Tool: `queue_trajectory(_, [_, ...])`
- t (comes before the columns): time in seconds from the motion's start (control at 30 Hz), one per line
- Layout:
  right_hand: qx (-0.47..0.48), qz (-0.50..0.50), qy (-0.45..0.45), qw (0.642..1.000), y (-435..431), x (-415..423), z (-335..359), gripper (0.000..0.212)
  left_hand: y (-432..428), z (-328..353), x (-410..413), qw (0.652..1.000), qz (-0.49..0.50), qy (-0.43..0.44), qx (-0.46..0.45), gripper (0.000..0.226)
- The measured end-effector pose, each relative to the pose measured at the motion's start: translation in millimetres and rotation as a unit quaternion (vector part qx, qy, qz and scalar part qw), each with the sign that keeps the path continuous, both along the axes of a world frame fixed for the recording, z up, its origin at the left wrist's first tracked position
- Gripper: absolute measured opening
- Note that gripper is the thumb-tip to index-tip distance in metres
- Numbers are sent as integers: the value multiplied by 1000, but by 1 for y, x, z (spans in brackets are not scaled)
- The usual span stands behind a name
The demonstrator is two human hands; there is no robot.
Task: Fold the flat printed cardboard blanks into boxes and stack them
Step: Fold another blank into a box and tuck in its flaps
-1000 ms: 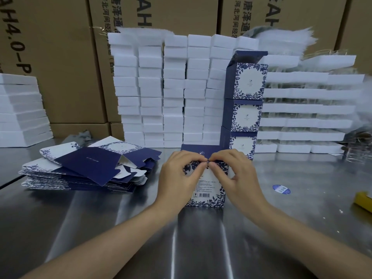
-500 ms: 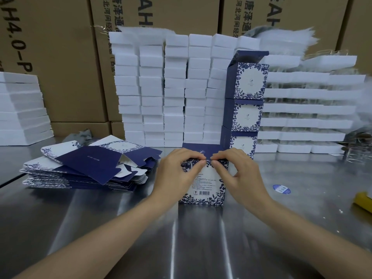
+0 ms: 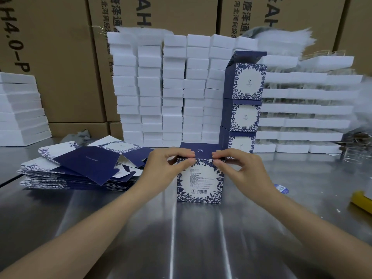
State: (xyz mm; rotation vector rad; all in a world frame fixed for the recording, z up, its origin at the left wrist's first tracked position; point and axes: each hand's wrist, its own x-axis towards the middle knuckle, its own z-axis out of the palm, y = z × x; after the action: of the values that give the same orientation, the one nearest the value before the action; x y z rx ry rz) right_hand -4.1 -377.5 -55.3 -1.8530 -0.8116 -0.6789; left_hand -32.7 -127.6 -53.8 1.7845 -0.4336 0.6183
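1. A fanned pile of flat blanks (image 3: 80, 170) lies toward the left edge of the desk (image 3: 181, 248). The topmost blank is partly sprung open, with its navy panel showing.
2. The left hand (image 3: 167, 168) pinches the left end of the box's top front edge. Its thumb is on the printed face and its fingers are curled over the lid.
3. The box (image 3: 200, 182) stands upright at mid-desk, directly ahead and between the two hands, with its barcode face toward the person. Its navy lid flap (image 3: 201, 151) lies across the top. The fingers cover the seam, so I cannot tell whether the tuck is fully seated.
4. The right hand (image 3: 243, 170) mirrors the grip at the right end of that edge, with thumb and fingertips closed on the cardboard. The pinched edge runs left to right between the hands.
5. A column of finished boxes (image 3: 246, 85), three high, rises just behind and to the right of the box, against the stacked white foam blocks (image 3: 173, 87). The right hand is nearer to it, so stacking probably means lifting the box up, back and rightward.
6. A blue sticker (image 3: 281, 188) lies to the right of the hands. Beyond it, a yellow object (image 3: 362, 200) sits at the desk's right edge.
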Motion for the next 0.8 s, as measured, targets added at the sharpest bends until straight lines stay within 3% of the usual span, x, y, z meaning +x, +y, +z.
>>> queue_trajectory(0.07, [6,38,51,998,-9,1,3,14,9,0,0,1000,-8,3,-8,16])
queue_trajectory(0.23, [-8,-2,30,1000,-6,4,4,10,7,-4,0,999,8,-1,-38,12])
queue_trajectory(0.33, [33,-5,44,998,-7,6,3,8,4,0,-4,999,48,-7,-23,3])
queue_trajectory(0.43, [90,38,74,992,-10,4,-1,23,1,-5,-14,995,82,-43,-30,13])
queue_trajectory(0.5, [109,49,63,991,-8,0,-4,11,-5,-9,-20,990,102,-80,-49,6])
queue_trajectory(0.53, [107,43,59,991,-8,-1,-5,17,-8,-11,-22,988,111,-90,-56,14])
queue_trajectory(0.63, [71,42,68,994,-8,-2,-5,61,-10,-17,-21,994,58,-74,-62,53])
queue_trajectory(0.73, [19,66,114,991,-9,3,-19,97,-8,-32,-15,999,32,-20,27,86])
queue_trajectory(0.8, [-26,63,104,992,-6,3,-29,102,-6,-39,-12,995,35,-24,90,97])
